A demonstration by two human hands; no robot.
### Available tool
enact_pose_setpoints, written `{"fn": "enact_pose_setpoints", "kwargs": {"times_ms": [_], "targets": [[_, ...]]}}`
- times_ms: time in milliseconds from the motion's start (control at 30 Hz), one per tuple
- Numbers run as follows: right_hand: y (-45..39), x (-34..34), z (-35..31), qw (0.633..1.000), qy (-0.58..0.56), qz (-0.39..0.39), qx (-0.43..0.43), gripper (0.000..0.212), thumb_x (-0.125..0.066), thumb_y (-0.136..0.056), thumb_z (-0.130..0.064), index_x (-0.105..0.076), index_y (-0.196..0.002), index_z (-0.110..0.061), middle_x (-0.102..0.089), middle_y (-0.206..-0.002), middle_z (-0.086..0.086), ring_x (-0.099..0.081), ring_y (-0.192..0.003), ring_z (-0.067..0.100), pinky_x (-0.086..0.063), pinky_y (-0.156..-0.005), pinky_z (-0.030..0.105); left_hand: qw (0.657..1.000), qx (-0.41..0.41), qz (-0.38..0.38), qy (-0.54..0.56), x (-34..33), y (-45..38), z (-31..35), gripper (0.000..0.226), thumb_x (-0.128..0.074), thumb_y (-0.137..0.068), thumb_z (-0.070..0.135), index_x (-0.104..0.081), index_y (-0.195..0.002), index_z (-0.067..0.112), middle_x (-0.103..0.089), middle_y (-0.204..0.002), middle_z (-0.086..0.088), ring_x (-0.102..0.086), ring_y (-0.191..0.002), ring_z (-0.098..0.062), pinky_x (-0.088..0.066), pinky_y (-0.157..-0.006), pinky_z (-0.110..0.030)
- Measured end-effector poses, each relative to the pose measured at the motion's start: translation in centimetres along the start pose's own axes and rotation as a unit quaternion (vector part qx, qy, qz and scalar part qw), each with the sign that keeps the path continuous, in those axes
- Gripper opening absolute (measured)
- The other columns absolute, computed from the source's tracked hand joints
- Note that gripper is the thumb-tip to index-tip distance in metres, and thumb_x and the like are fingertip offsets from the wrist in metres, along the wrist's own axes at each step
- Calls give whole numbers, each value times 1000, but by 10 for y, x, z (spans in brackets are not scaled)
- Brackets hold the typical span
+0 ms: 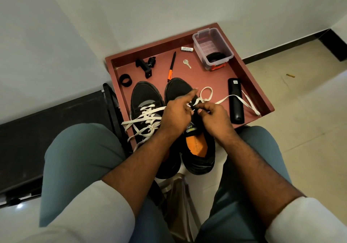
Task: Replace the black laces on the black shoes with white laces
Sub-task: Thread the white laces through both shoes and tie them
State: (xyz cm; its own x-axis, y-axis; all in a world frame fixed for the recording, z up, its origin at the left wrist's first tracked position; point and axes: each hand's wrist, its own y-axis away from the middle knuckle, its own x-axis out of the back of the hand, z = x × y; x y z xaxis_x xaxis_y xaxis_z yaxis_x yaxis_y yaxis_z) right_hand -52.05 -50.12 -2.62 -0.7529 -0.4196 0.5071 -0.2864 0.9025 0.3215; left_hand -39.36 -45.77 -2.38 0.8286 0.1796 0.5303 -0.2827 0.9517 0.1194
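Note:
Two black shoes stand side by side in a red-brown tray [249, 77]. The left shoe [144, 99] carries a white lace [146, 118] threaded and tied across its eyelets. The right shoe [195, 145], with an orange insole, lies under both hands. My left hand [178, 111] pinches a white lace over its eyelets, index finger stretched forward. My right hand [214, 116] pinches the same white lace [206, 94], which loops beyond the fingers and trails right across the tray. The right shoe's eyelets are hidden by my hands.
In the tray lie a black remote [236, 99], a clear plastic box [212, 47] holding something black, a key [186, 63], an orange-and-black pen [171, 68], a battery [187, 49], a black mount [145, 66] and a black ring [125, 80]. A wall corner stands behind; a dark bench [47, 130] is left.

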Motion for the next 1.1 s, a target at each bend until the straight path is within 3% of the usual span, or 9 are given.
{"fn": "enact_pose_setpoints", "kwargs": {"times_ms": [167,367,467,533,600,733,833,967,1100], "targets": [[0,6,-9,996,-77,-23,-31,23,-56,-94,-24,-69,-76,-18,-68,-72,0,-63,-72,21,-51,-72,38,997,-4,13,-75,1,3,7,74,-55,-89,1,-31,-149,37,-65,-103,-4,-57,-63,-12,-58,-64,-38],[-11,11,-9,977,-191,-8,-93,19,-52,-95,-6,-60,-82,-17,-63,-76,2,-57,-63,11,-47,-54,22,991,-18,-5,-135,8,2,1,69,-69,-83,12,-42,-146,24,-68,-105,-1,-61,-99,-24,-52,-91,-42],[-22,46,16,929,-270,189,-168,18,-44,-98,-7,-55,-89,-18,-60,-85,6,-58,-67,17,-50,-49,22,987,-25,6,-156,13,4,0,58,-67,-84,11,-52,-139,20,-68,-117,0,-58,-107,-25,-49,-96,-40],[-24,75,33,900,-172,358,-179,15,-46,-95,-8,-59,-100,-15,-60,-102,11,-61,-86,24,-54,-73,26,981,-41,19,-189,15,6,2,51,-64,-85,13,-57,-135,20,-68,-119,1,-56,-106,-26,-46,-93,-36],[-17,84,39,901,-22,411,-134,19,-51,-94,-8,-59,-112,-8,-54,-120,14,-55,-100,19,-41,-83,16,977,-48,28,-207,15,7,4,47,-64,-86,15,-59,-132,21,-68,-119,3,-56,-105,-25,-45,-91,-35],[-3,40,19,971,127,141,147,29,-59,-91,-6,-63,-120,-12,-54,-125,6,-53,-107,15,-42,-84,12,973,-40,34,-223,13,7,5,46,-66,-87,20,-58,-132,25,-67,-121,5,-56,-107,-22,-43,-94,-35],[-6,8,15,942,232,28,242,17,-61,-90,-11,-70,-104,-12,-61,-113,3,-51,-102,22,-42,-88,29,967,-35,34,-251,13,6,6,46,-64,-88,24,-56,-133,29,-66,-121,8,-54,-107,-20,-35,-91,-32],[-19,45,24,967,72,226,91,17,-54,-94,-6,-65,-107,-5,-55,-118,11,-55,-104,21,-39,-82,14,963,-40,42,-263,17,9,4,43,-61,-89,27,-57,-132,33,-66,-120,12,-51,-106,-17,-20,-82,-27],[-19,96,31,907,47,411,-81,21,-51,-96,-9,-61,-114,-7,-46,-130,15,-51,-117,29,-39,-89,19,962,-28,43,-269,19,11,6,43,-63,-89,27,-57,-131,33,-65,-121,12,-48,-110,-16,-21,-85,-34]]}}
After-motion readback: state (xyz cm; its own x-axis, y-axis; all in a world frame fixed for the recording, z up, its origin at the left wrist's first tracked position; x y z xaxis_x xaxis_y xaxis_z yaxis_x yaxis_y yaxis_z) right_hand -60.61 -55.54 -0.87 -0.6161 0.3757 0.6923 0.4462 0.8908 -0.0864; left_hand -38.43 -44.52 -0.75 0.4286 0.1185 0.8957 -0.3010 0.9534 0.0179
